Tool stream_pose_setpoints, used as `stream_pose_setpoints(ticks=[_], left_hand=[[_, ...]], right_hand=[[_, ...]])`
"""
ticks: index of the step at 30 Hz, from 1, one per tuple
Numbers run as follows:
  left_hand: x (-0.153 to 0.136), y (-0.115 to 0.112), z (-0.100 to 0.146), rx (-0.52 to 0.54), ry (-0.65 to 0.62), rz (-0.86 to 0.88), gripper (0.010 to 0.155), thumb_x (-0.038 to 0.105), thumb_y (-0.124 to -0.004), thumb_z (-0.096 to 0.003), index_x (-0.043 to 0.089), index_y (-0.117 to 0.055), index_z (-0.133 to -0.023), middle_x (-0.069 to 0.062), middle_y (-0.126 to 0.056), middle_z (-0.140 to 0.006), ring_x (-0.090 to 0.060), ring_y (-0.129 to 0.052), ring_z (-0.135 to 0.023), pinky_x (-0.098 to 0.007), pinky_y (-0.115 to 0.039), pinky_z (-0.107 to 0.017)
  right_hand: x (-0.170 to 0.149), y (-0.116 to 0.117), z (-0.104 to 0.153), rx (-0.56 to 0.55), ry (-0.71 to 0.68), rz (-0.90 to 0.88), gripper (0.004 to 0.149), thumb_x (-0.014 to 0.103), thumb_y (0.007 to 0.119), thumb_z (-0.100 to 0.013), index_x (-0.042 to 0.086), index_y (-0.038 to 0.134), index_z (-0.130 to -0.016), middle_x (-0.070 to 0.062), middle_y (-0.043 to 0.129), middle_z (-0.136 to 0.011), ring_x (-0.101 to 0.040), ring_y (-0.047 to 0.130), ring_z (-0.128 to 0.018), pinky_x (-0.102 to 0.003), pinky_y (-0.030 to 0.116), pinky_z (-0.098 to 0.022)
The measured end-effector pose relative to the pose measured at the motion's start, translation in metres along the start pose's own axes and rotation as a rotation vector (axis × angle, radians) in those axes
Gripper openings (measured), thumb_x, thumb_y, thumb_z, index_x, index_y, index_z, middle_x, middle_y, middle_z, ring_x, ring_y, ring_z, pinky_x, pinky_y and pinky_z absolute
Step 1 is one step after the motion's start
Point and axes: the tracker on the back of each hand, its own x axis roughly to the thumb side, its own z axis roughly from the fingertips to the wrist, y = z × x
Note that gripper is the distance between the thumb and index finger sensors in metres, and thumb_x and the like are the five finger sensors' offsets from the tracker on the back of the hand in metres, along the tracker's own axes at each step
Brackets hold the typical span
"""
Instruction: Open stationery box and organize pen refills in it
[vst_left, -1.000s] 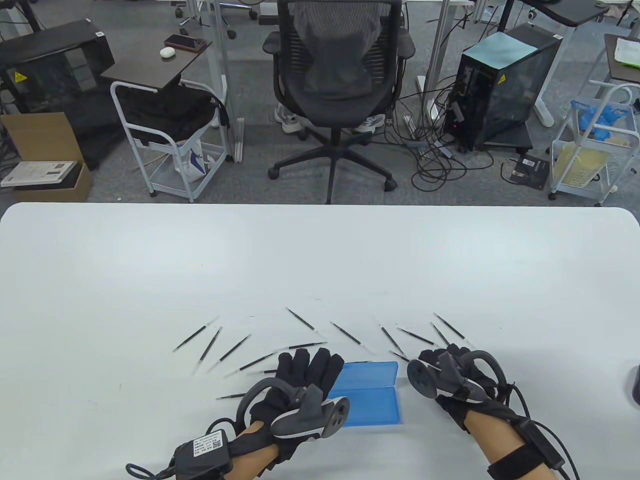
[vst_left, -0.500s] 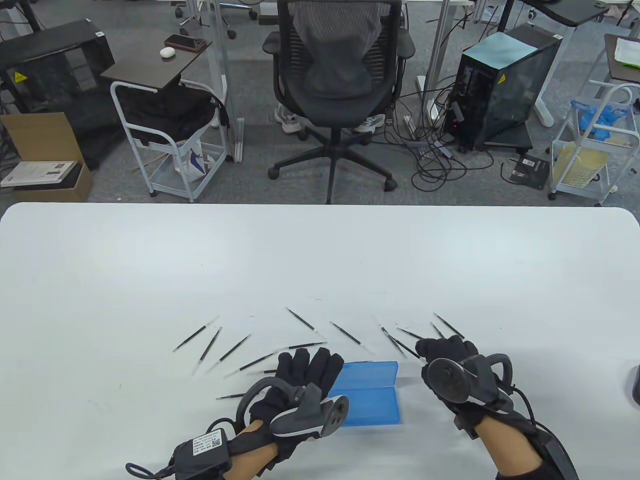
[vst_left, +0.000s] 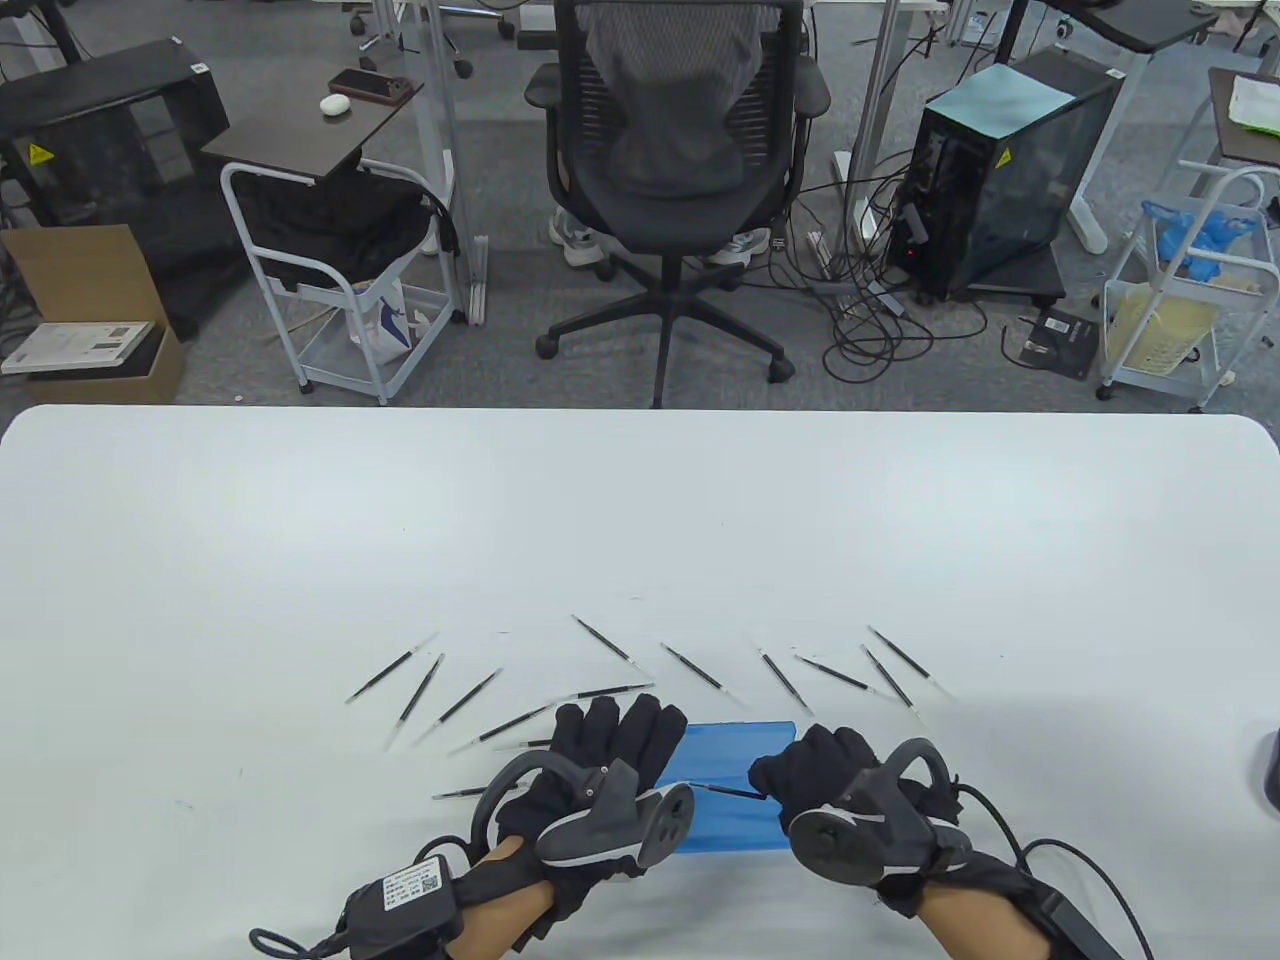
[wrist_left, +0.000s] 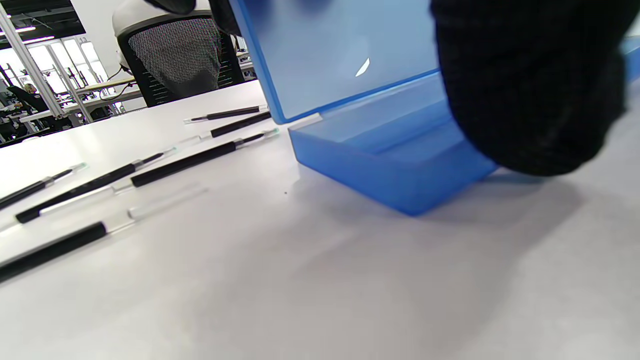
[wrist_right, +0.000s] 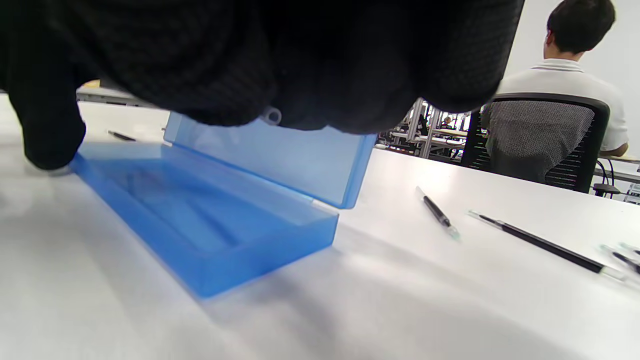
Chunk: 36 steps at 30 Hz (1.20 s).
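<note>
The blue stationery box (vst_left: 730, 828) lies open near the table's front edge, its lid (vst_left: 742, 738) standing up. My left hand (vst_left: 620, 725) rests with straight fingers against the lid's left part. My right hand (vst_left: 800, 768) pinches a black pen refill (vst_left: 730, 791) and holds it level over the box tray. Several more refills lie in an arc behind the box, one group to the left (vst_left: 460, 697) and one to the right (vst_left: 835, 676). The left wrist view shows the tray (wrist_left: 390, 165), the upright lid (wrist_left: 325, 55) and refills (wrist_left: 185, 162). The right wrist view shows the tray (wrist_right: 210, 220).
A dark object (vst_left: 1270, 770) pokes in at the table's right edge. An office chair (vst_left: 680, 150) stands beyond the far edge. A seated person (wrist_right: 575, 55) shows in the right wrist view. White tabletop (vst_left: 640, 520) stretches behind the refills.
My right hand reached to the refills on the right, took one, and came back left over the box. The lid stands more upright. The left hand has stayed in place.
</note>
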Motion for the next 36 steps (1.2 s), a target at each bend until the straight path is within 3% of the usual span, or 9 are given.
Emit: stream_pose_setpoints(ticks=[10, 16, 27, 31, 36], left_hand=[[-0.001, 0.0, 0.0, 0.005, -0.002, -0.006, 0.129, 0.063, -0.088, -0.0338, 0.021, 0.005, -0.113, -0.008, -0.006, -0.128, -0.045, -0.034, -0.12, -0.067, -0.037, -0.087], [-0.001, 0.0, 0.0, 0.003, -0.004, -0.003, 0.129, 0.063, -0.088, -0.0339, 0.021, 0.006, -0.113, -0.008, -0.006, -0.128, -0.045, -0.033, -0.12, -0.067, -0.037, -0.087], [-0.003, 0.0, 0.0, -0.005, -0.021, 0.031, 0.121, 0.061, -0.082, -0.0382, 0.023, 0.006, -0.112, -0.006, -0.005, -0.128, -0.044, -0.031, -0.12, -0.067, -0.036, -0.087], [-0.003, 0.0, 0.0, -0.002, -0.016, 0.02, 0.122, 0.062, -0.083, -0.0377, 0.022, 0.006, -0.112, -0.007, -0.005, -0.128, -0.044, -0.031, -0.12, -0.067, -0.037, -0.087], [-0.002, 0.0, 0.0, -0.004, -0.012, 0.02, 0.123, 0.063, -0.083, -0.0376, 0.022, 0.006, -0.112, -0.007, -0.005, -0.128, -0.044, -0.031, -0.12, -0.067, -0.037, -0.087]], right_hand=[[0.029, 0.016, -0.014, 0.017, -0.011, 0.206, 0.054, 0.03, 0.093, -0.042, 0.013, 0.077, -0.091, -0.008, 0.1, -0.073, -0.033, 0.099, -0.061, -0.054, 0.083, -0.053], [0.034, 0.029, -0.02, 0.058, -0.033, 0.236, 0.054, 0.029, 0.092, -0.043, 0.013, 0.077, -0.092, -0.008, 0.1, -0.074, -0.033, 0.1, -0.061, -0.053, 0.084, -0.052], [0.03, 0.031, -0.021, 0.084, -0.007, 0.199, 0.054, 0.029, 0.09, -0.044, 0.014, 0.075, -0.094, -0.008, 0.098, -0.077, -0.033, 0.098, -0.063, -0.053, 0.083, -0.054], [0.028, 0.025, -0.019, 0.054, 0.006, 0.177, 0.055, 0.032, 0.09, -0.044, 0.015, 0.075, -0.094, -0.007, 0.099, -0.077, -0.032, 0.098, -0.064, -0.052, 0.083, -0.054], [0.011, -0.007, -0.009, -0.079, 0.076, 0.082, 0.052, 0.031, 0.09, -0.044, 0.016, 0.077, -0.093, -0.007, 0.1, -0.076, -0.031, 0.099, -0.063, -0.051, 0.084, -0.053]])
